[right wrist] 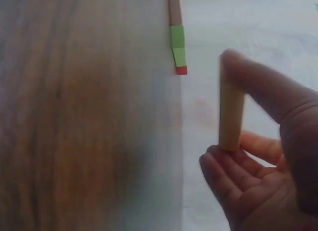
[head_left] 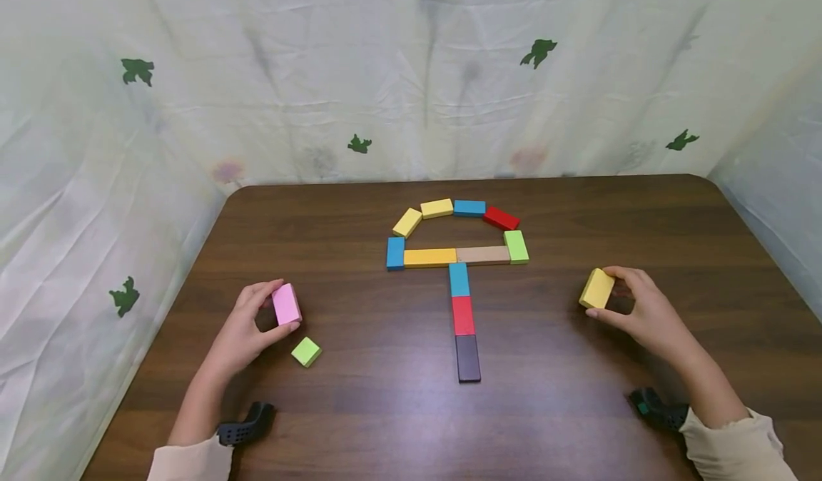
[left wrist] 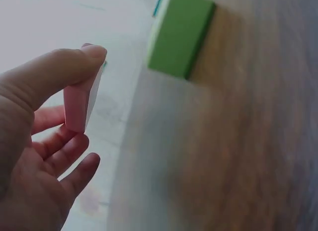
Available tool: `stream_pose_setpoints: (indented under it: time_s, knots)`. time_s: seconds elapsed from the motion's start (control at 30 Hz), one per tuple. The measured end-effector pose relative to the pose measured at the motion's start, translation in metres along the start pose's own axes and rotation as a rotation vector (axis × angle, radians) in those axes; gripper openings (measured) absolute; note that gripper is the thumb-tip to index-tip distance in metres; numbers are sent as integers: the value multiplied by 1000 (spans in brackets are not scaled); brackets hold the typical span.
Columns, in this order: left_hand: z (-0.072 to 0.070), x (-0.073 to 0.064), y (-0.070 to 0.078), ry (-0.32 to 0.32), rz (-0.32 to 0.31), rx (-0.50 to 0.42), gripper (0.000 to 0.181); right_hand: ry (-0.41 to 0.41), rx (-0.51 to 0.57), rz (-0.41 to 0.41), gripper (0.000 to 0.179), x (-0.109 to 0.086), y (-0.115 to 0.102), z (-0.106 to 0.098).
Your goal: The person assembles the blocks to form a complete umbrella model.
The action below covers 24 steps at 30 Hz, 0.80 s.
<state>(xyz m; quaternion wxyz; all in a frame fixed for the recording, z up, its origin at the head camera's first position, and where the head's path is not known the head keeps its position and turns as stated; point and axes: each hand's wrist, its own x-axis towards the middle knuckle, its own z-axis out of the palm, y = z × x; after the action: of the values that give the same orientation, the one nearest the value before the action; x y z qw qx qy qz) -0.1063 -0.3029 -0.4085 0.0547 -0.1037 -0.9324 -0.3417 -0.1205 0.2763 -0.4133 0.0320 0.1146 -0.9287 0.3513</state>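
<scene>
My left hand (head_left: pixel 247 327) pinches a pink block (head_left: pixel 286 304) between thumb and fingers, at the left of the table. In the left wrist view the thumb lies on one end of the pink block (left wrist: pixel 76 108) and fingertips on the other. Just right of that hand lies a small light green block (head_left: pixel 306 352). Over at the right, my right hand (head_left: pixel 645 313) grips a yellow block (head_left: pixel 597 289) by its two ends, thumb against fingers. The right wrist view shows this yellow block (right wrist: pixel 231 114) edge-on.
Mid-table, coloured blocks form an umbrella-like outline: an arch with a red block (head_left: pixel 501 218), a base with an orange-yellow block (head_left: pixel 430 258), and a stem ending in a dark block (head_left: pixel 468 359). A pale curtain (head_left: pixel 398 74) hangs behind the brown table (head_left: pixel 359 424).
</scene>
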Motion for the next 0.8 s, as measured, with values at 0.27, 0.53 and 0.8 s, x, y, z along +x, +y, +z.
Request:
stream_pose_setpoints:
  time_s: [0.27, 0.53, 0.8]
  knots:
    - [-4, 0, 32, 63, 35, 47, 67, 32, 2, -49, 70, -3, -21, 3]
    - [4, -1, 72, 113, 103, 49, 70, 111, 12, -141, 70, -14, -44, 11]
    - [20, -5, 102, 124, 132, 45, 73, 137, 57, -194, 73, -29, -74, 29]
